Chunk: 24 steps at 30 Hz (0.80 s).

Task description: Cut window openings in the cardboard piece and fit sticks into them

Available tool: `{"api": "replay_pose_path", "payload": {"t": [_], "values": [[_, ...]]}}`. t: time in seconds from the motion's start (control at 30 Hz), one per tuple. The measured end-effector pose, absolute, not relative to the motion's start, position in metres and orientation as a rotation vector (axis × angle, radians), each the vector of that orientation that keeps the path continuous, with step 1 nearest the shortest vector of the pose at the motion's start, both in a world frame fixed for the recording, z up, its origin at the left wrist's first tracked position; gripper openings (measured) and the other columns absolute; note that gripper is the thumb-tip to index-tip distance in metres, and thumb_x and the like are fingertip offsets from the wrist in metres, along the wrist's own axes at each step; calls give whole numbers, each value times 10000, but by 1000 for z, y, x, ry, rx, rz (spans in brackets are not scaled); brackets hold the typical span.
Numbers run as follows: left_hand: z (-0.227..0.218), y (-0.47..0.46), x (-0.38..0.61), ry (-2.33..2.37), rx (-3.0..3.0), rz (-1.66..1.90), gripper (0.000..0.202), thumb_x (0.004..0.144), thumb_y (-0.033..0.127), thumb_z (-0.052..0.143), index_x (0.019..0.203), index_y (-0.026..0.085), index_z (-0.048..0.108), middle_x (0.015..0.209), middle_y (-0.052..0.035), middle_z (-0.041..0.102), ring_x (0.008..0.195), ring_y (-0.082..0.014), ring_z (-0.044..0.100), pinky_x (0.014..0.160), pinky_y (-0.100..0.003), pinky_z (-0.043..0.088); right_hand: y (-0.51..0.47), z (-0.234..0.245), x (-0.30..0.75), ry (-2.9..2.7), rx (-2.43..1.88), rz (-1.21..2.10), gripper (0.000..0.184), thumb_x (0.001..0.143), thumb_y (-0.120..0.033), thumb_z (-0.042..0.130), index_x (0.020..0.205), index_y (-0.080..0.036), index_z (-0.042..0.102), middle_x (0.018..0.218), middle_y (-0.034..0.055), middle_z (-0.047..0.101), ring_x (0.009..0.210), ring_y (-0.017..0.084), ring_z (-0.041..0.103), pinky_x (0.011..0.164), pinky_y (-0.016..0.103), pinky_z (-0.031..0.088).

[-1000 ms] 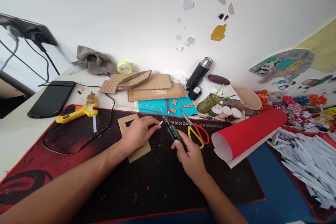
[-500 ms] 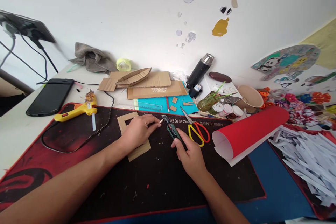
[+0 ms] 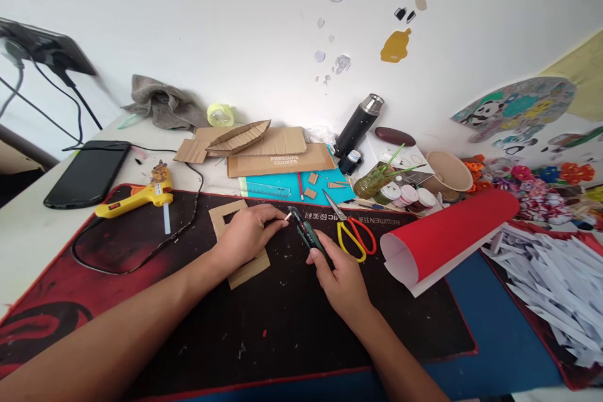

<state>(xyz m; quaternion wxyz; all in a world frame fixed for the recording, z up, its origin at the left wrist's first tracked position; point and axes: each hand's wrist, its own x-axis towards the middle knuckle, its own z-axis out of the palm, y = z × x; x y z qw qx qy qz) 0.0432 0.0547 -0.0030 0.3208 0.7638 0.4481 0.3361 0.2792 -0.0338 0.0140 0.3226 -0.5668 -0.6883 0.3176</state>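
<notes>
Cutter (image 3: 308, 237) gripped in the right hand (image 3: 346, 282) aims its blade (image 3: 294, 213) toward the far left, just beside a tiny pale piece (image 3: 287, 217) that the left hand (image 3: 245, 229) pinches between thumb and finger. Both are over the dark mat (image 3: 282, 348), toward its far edge; whether blade and piece touch, I cannot tell. With so little of the piece sticking out, a slip of the edge could nick the pinching fingertips. A loose pinch could let it twist or drop. The left hand also covers part of the cardboard frame (image 3: 247, 271), so pressing down might crease that.
</notes>
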Motion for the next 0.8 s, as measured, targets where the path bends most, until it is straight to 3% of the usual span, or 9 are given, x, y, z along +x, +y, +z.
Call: {"api": "replay_pose_path", "payload": {"t": [0.3,0.57,0.8], "values": [[-4,55,43,1165,2002,890,138,1005,291,680,975,266,812,991,7,839,943,-212,793,850,-303,574,-34,20,285,-1983,-1480,590,435,1115,-335,498,1485,-173,660,1031,98,835,982,250,815,960,364,644],[-4,55,43,1156,1993,888,166,999,308,665,958,269,821,978,1,844,928,-215,798,853,-302,595,-35,25,289,-2065,-1460,530,416,1116,-295,500,1494,-208,649,1270,112,810,1022,252,822,988,391,649],[-5,53,45,1156,2064,905,212,1022,312,621,949,261,814,976,-12,842,919,-212,796,834,-308,593,-32,29,288,-2113,-1462,476,416,1121,-287,491,1493,-187,646,1287,125,804,1152,272,795,951,370,659]]}}
